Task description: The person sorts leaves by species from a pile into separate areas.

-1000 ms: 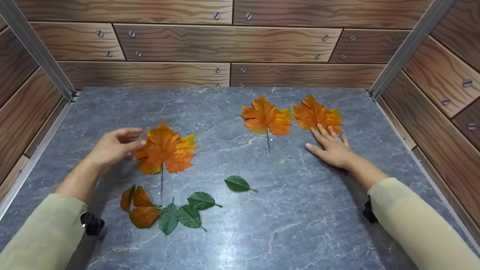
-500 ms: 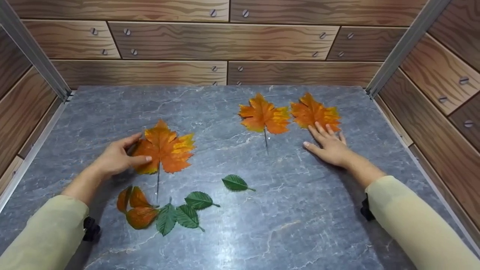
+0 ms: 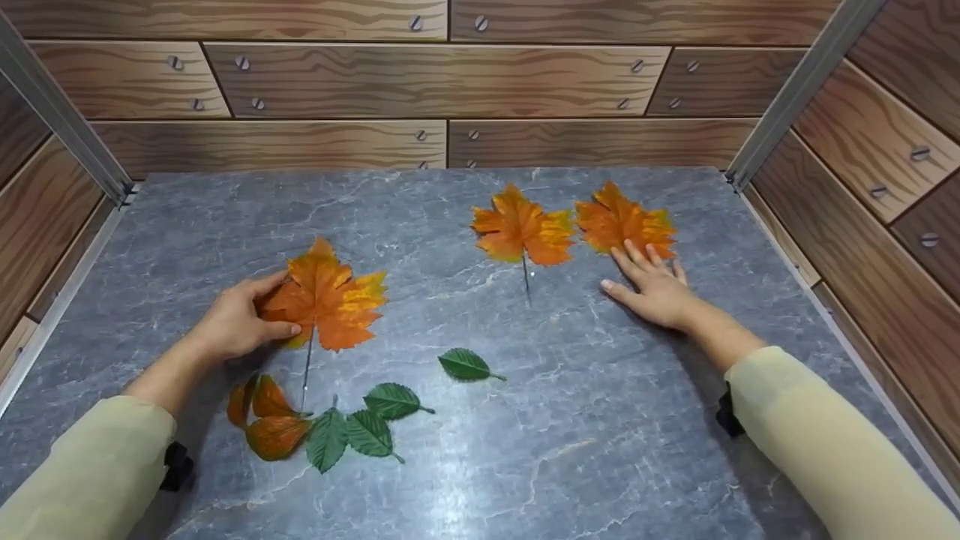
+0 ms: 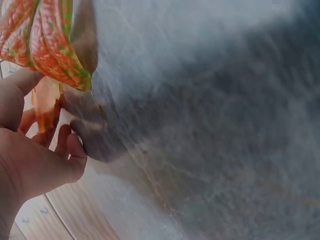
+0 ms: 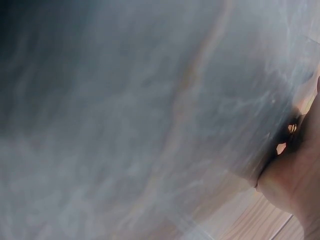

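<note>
In the head view an orange maple leaf (image 3: 334, 300) with a thin dark stem lies at the left. My left hand (image 3: 236, 319) grips its left edge, thumb on top and fingers behind; the left wrist view shows the hand (image 4: 40, 150) around an orange piece. At the right, my right hand (image 3: 652, 292) lies flat with spread fingers, its fingertips on the lower edge of another maple leaf (image 3: 619, 217). Beside that one is a third maple leaf (image 3: 523, 227), stem toward the front. The right wrist view shows only part of the right hand (image 5: 295, 175).
Orange-brown oval leaves (image 3: 276, 437) lie at the front left beside several green leaves (image 3: 371, 433). A single green leaf (image 3: 463, 364) sits near the middle of the grey marbled table (image 3: 570, 450). Wood-patterned walls (image 3: 435, 82) and metal posts stand around it.
My left hand has closed on the left maple leaf's edge and the leaf has turned slightly, its stem end swinging left. The right hand keeps its place on its leaf.
</note>
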